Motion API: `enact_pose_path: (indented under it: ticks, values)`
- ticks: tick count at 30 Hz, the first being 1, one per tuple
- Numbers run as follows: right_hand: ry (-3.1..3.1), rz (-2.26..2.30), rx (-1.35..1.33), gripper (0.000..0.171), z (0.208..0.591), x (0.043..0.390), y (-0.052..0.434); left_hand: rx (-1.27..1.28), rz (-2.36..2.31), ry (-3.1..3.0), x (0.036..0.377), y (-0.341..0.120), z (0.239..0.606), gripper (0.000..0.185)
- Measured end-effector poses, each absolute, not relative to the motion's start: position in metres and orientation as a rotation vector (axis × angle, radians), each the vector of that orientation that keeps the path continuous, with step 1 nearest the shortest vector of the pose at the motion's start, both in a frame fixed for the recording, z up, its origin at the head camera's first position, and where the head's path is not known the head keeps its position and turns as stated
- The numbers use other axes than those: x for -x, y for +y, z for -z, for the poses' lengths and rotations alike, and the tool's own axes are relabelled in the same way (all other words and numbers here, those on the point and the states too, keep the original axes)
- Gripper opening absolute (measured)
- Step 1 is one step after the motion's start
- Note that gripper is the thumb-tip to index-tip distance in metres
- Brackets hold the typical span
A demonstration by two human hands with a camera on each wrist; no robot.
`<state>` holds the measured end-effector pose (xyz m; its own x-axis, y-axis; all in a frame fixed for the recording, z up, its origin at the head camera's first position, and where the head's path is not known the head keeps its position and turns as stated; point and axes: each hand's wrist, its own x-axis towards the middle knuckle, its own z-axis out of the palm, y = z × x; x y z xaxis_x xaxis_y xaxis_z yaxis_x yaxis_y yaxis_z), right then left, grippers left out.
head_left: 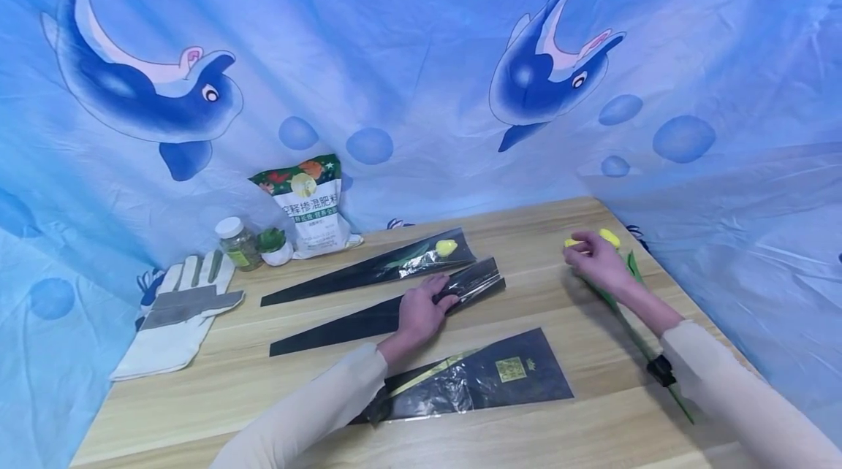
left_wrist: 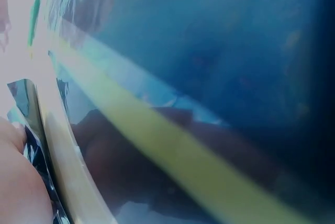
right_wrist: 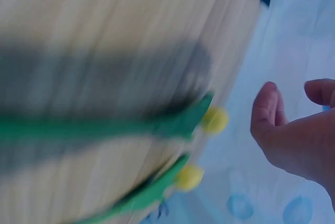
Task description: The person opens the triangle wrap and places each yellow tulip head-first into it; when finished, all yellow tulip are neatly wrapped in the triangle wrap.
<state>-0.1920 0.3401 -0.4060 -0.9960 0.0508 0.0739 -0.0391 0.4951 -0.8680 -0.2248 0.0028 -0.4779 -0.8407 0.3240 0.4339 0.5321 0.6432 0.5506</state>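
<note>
My left hand [head_left: 421, 312] lies over the middle black flower sleeve [head_left: 368, 324], gripping it near its wide mouth with thumb and fingers on either side. Part of that sleeve is hidden under the hand. At the right, my right hand [head_left: 601, 264] hovers over two yellow tulips [head_left: 609, 237], its fingers loosely bent. In the right wrist view a gap shows between the thumb and fingers of this hand [right_wrist: 298, 130], with nothing in it. Below and beside it, the green tulip stems [right_wrist: 78, 129] run along the table.
A sleeved yellow tulip [head_left: 446, 248] lies at the back; a flat sleeve with gold print [head_left: 509, 369] lies in front. Black tape or ribbon [head_left: 661, 371] sits on the stems. Gloves [head_left: 177, 315], a jar [head_left: 238, 244], a small potted plant [head_left: 275, 247] and a fertilizer bag [head_left: 314, 210] stand left.
</note>
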Motion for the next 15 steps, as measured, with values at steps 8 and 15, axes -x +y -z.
enact_pose_path:
  ticks: [8, 15]
  values:
    - [-2.899, -1.245, 0.103, 0.057, 0.403, 0.166, 0.384, 0.702, 0.987, -2.550, 0.227, 0.000, 0.481, 0.042]
    - [-3.030, -1.361, 0.165, 0.048, 0.403, 0.154, 0.399, 0.713, 0.987, -2.552, 0.227, -0.002, 0.481, 0.042]
